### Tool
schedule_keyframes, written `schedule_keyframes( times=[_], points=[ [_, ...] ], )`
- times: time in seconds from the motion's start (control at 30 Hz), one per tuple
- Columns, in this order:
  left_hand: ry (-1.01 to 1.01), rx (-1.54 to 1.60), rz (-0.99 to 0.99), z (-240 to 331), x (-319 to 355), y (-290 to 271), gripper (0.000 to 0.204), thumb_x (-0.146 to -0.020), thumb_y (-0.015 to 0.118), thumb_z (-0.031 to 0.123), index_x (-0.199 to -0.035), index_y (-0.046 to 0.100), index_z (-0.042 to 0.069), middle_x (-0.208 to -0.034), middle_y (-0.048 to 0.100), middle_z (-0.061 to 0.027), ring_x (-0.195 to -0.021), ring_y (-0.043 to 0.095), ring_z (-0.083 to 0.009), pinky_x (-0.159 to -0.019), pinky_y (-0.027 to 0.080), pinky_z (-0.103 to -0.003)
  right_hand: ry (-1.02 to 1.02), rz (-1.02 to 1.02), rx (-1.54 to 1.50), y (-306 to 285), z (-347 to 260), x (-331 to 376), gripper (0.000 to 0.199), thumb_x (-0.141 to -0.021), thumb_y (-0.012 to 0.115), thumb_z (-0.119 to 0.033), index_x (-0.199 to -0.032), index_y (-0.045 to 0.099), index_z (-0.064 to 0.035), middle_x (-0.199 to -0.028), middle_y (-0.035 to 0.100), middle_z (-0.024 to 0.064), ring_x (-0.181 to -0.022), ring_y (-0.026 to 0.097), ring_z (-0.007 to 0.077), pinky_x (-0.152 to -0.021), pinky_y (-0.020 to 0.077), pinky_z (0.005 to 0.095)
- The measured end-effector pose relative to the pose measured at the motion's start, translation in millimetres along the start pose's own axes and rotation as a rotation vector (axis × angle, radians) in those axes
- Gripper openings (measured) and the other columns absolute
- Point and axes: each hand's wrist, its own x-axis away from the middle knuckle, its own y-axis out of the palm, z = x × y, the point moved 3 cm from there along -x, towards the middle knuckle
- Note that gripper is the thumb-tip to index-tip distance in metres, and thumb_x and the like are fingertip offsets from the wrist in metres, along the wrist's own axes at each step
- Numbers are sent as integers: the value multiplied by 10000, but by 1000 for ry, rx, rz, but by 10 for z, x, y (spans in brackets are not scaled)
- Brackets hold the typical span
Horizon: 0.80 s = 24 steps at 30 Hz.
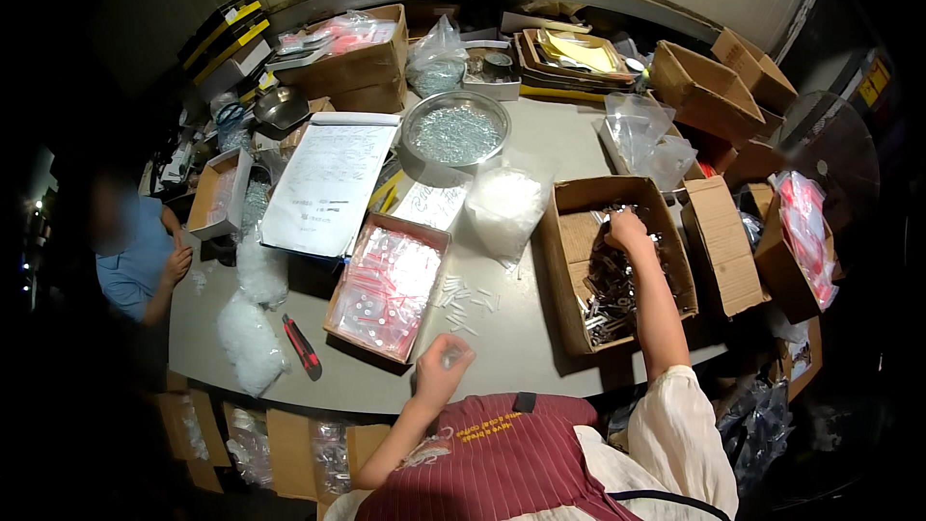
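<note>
1 round metal pan w/ screws, 1 box of metal parts, 1 box of small zip bags, 1 red utility knife, 1 clipboard, 2 hands.

A: Left arm status?
B: Bare forearm comes up from the lower edge, elbow bent. Left hand is raised close to the body, fingers curled in, tips pinched together. Grip looks closed on something small and pale; can't tell what it is.
A: Right?
B: Right arm is stretched forward and away from the body, loose pale sleeve at the upper arm, forearm bare. Wrist bent down.
A: Hand pose?
B: Right hand is back-up, fingers curled downward, knuckles toward the camera. Fingertips are hidden, so grip state is unclear.
A: Spacing?
B: Hands well apart, left near the torso, right at full reach.
</note>
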Motion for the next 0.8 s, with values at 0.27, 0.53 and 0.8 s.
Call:
schedule_keyframes(
  times=[0.27, 0.53, 0.8],
  points=[
    [-15, -8, 36, 15, 5, 59, 153, -848, 763, 85, -942, 656, 28, -853, 700, -53, -801, 651, -134, -754, 519, -291, -285, 91, -670, -374, -105, 270, 333, -691, 659, 5, -1020, 685, -40, -795, 648, 79, -734, 595, 173, -684, 484, 321],
    [-61, 1, -13, 69, -18, 93, 137, -864, 754, 92, -934, 651, 33, -837, 682, -35, -767, 614, -91, -717, 506, -272, -177, -83, -294, -140, -141, 254, 264, -724, 730, -165, -936, 731, -8, -916, 718, 215, -889, 699, 361, -798, 552, 429],
    [-34, -104, -84, 116, -32, 160, 148, -859, 762, 109, -933, 664, 27, -863, 703, -65, -813, 659, -144, -754, 521, -301, -400, 137, -60, 0, -379, 275, 267, -740, 790, -277, -819, 710, -35, -862, 707, 190, -881, 688, 387, -798, 553, 466]
  ],
)
